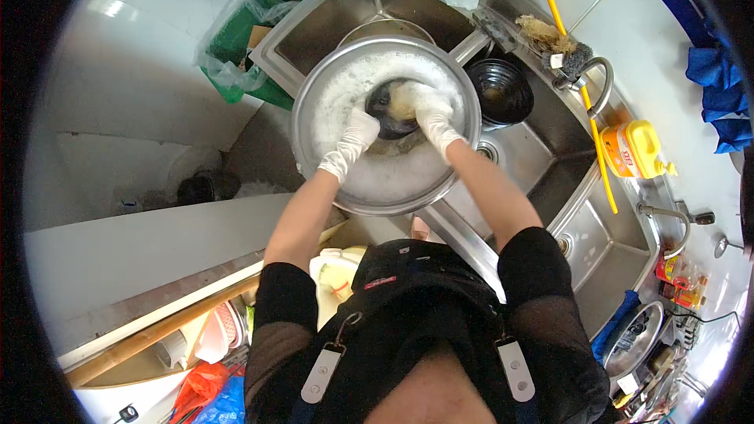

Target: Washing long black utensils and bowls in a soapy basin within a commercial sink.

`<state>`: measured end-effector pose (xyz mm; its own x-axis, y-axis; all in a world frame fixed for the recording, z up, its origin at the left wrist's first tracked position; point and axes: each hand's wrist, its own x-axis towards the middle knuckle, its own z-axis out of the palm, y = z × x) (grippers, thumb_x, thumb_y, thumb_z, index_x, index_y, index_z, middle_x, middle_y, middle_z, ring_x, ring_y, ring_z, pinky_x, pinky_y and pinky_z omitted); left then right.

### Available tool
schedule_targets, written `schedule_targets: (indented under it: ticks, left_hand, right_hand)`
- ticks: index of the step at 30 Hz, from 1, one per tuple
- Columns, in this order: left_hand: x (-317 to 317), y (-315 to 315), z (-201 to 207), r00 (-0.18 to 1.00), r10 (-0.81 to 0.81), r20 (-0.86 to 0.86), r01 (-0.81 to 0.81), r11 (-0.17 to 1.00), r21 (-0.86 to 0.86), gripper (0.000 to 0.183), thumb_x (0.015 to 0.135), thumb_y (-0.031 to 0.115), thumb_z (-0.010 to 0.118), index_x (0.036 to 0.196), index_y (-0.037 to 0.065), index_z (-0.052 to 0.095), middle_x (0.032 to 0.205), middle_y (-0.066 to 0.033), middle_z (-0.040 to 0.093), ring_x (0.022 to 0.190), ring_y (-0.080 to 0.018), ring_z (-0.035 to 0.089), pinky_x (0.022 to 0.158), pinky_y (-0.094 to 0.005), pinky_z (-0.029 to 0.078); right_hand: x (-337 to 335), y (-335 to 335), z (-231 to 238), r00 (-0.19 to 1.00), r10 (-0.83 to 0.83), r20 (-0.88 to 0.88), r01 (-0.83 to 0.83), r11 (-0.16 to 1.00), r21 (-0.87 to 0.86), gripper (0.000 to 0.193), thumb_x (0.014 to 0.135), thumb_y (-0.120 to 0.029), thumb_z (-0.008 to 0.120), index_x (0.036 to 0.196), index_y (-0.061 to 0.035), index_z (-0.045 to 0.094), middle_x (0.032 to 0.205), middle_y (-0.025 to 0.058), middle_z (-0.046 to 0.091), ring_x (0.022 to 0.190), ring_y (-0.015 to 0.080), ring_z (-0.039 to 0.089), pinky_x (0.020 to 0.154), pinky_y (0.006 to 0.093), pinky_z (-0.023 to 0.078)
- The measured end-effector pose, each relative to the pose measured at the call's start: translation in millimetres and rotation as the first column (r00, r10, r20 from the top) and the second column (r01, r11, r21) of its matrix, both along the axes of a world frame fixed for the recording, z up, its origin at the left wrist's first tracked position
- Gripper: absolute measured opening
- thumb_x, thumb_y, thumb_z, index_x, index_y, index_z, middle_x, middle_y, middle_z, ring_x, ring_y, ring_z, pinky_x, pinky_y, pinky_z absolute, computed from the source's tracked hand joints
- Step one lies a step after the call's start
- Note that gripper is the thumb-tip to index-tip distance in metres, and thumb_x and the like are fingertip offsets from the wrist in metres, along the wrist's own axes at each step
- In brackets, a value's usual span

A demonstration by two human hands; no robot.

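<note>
A large round metal basin full of white suds stands over the sink edge in front of me. My left hand, in a white glove, is closed on the near left rim of a black bowl in the foamy water. My right hand, gloved as well, presses a pale yellowish scrubbing pad to the bowl's inside. Suds and the glove hide part of the pad and of its fingers. To the right, a stack of black bowls sits in the neighbouring sink compartment.
A lined green bin stands left of the stainless sinks. Along the right ledge are a curved faucet, a yellow hose, a yellow jug and a grey scrubber. Blue cloths hang at far right.
</note>
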<state>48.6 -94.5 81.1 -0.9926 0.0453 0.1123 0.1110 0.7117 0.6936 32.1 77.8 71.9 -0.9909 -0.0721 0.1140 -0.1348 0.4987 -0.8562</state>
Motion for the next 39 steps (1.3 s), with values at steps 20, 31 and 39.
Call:
schedule_targets:
  ticks: [20,31,39]
  left_hand:
    - [10,-9,4,0.994,-0.067,-0.081,0.081,0.980,0.181,0.048,0.074,-0.002,0.053,0.121,-0.008,0.051,0.099,-0.0296,0.063,0.097,-0.0404,0.062,0.086,-0.0390,0.049]
    - [-25,-17,-5,0.907,-0.119,0.404,-0.065,0.908,0.415,0.072,0.087,0.049,0.053,0.139,0.000,0.039,0.136,-0.0184,0.048,0.121,-0.0306,0.049,0.099,-0.0392,0.041]
    - [12,9,20,0.842,-0.205,0.499,-0.338,0.519,0.785,0.089,0.085,0.073,0.043,0.145,0.007,0.032,0.149,-0.0123,0.031,0.133,-0.0302,0.034,0.103,-0.0420,0.039]
  right_hand:
    - [6,-5,-10,0.984,-0.166,-0.058,0.168,0.787,0.593,0.047,0.081,-0.040,0.065,0.102,0.0030,0.066,0.092,0.0194,0.068,0.089,0.0363,0.065,0.072,0.0442,0.051]
    - [18,-5,49,0.747,0.463,-0.477,0.125,0.607,0.785,0.014,0.081,-0.015,0.054,0.085,-0.0062,0.064,0.087,0.0098,0.062,0.086,0.0258,0.062,0.066,0.0368,0.052]
    - [13,-29,35,0.979,0.133,-0.151,-0.152,0.981,-0.119,0.018,0.084,-0.021,0.059,0.089,-0.0082,0.071,0.084,0.0218,0.065,0.079,0.0384,0.063,0.073,0.0419,0.051]
